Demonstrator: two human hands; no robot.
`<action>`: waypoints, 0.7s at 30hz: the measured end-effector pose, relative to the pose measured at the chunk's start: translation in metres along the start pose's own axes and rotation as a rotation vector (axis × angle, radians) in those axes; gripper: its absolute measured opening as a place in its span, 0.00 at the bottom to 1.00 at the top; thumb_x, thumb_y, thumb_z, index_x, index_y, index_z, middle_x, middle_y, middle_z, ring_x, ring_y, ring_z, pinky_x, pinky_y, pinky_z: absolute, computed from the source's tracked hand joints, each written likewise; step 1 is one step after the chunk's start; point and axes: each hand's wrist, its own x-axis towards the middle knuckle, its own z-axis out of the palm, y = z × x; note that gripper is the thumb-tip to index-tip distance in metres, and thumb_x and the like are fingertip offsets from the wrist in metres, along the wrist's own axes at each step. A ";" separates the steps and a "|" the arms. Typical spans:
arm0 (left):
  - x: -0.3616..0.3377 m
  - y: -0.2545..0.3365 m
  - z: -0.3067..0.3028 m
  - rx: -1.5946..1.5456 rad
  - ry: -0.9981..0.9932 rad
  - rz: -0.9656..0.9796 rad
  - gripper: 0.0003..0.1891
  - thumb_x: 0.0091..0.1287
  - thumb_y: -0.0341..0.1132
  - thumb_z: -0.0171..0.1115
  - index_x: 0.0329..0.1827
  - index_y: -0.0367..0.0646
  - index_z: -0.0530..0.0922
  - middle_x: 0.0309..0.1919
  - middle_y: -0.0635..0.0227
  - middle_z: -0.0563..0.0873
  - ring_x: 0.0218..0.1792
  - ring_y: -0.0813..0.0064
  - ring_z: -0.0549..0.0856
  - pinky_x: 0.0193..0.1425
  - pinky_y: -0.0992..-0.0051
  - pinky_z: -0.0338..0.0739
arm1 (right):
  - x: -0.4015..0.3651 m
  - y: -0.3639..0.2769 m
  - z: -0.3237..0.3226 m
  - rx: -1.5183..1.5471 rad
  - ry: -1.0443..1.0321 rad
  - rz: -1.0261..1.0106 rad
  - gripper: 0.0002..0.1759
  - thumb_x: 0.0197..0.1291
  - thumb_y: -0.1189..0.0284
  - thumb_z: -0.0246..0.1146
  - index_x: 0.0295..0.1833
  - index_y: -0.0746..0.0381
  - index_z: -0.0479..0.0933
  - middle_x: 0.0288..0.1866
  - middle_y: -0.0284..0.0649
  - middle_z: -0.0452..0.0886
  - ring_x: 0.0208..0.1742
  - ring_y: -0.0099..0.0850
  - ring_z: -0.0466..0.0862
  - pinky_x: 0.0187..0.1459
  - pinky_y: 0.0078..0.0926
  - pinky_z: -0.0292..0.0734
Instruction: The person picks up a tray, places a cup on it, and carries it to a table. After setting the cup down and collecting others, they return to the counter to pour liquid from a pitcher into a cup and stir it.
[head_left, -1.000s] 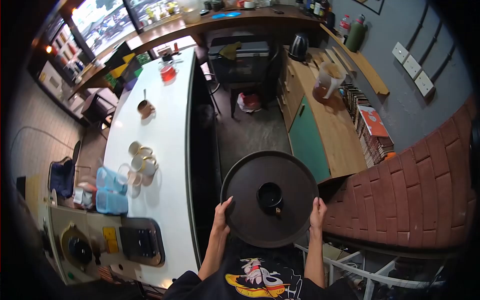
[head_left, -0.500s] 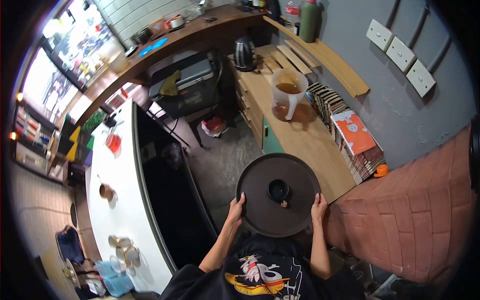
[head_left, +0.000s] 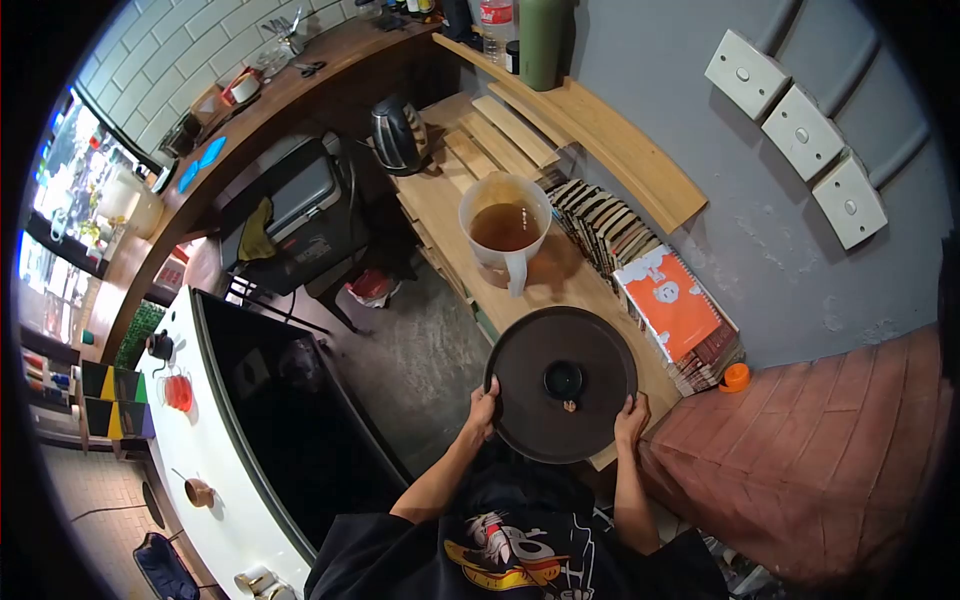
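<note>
Between my two hands is a round dark tray (head_left: 530, 415), held level by its rim. My left hand (head_left: 483, 408) grips the left edge, thumb on top. At the right edge my right hand (head_left: 631, 420) holds the rim the same way. A small black cup (head_left: 563, 380) stands near the tray's middle, and a tiny brown object (head_left: 570, 406) lies just below it. The tray's far edge overlaps the wooden counter (head_left: 567, 290) in view. Beyond it a large plastic jug (head_left: 505, 225) of brown liquid stands on that counter.
Behind the jug is a black kettle (head_left: 399, 136). Books and an orange notebook (head_left: 668, 303) line the grey wall. A brick-patterned surface (head_left: 800, 450) is at right. On the left, a white counter (head_left: 215, 440) holds cups. A dark cooler (head_left: 300, 215) stands farther back.
The view has turned and come nearer the wooden counter, so the jug and notebook look larger. The tray, still in both hands, now overlaps more of that counter.
</note>
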 end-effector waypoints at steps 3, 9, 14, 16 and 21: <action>0.008 -0.004 0.008 -0.040 -0.020 0.041 0.24 0.69 0.49 0.56 0.51 0.32 0.76 0.42 0.58 0.83 0.43 0.69 0.81 0.48 0.66 0.78 | 0.005 -0.029 -0.017 -0.167 0.077 -0.142 0.12 0.60 0.76 0.58 0.49 0.67 0.75 0.40 0.51 0.77 0.42 0.51 0.77 0.42 0.46 0.71; 0.034 -0.010 0.028 0.087 0.162 0.152 0.21 0.69 0.49 0.58 0.46 0.35 0.72 0.37 0.64 0.80 0.39 0.73 0.77 0.46 0.71 0.75 | -0.004 -0.064 -0.007 0.590 -0.613 0.177 0.16 0.66 0.69 0.59 0.56 0.65 0.72 0.30 0.33 0.74 0.25 0.18 0.74 0.23 0.17 0.68; 0.054 -0.017 0.025 0.228 0.146 0.135 0.26 0.67 0.53 0.59 0.50 0.37 0.67 0.40 0.62 0.78 0.41 0.73 0.76 0.46 0.71 0.74 | -0.005 -0.074 0.010 0.750 -0.859 0.417 0.13 0.69 0.66 0.56 0.50 0.65 0.74 0.30 0.32 0.74 0.27 0.17 0.76 0.28 0.15 0.71; 0.048 -0.010 0.022 0.254 0.098 0.063 0.30 0.65 0.55 0.59 0.55 0.38 0.64 0.43 0.60 0.77 0.42 0.73 0.76 0.47 0.71 0.74 | -0.004 -0.076 0.014 0.786 -0.886 0.478 0.13 0.69 0.65 0.55 0.49 0.64 0.74 0.30 0.32 0.74 0.27 0.18 0.76 0.28 0.15 0.71; 0.013 -0.010 -0.015 0.426 0.010 0.121 0.30 0.65 0.55 0.60 0.59 0.39 0.65 0.45 0.59 0.77 0.43 0.72 0.77 0.48 0.71 0.74 | -0.005 -0.081 0.022 0.886 -0.884 0.670 0.14 0.71 0.61 0.52 0.39 0.59 0.72 0.28 0.32 0.73 0.28 0.22 0.77 0.30 0.20 0.73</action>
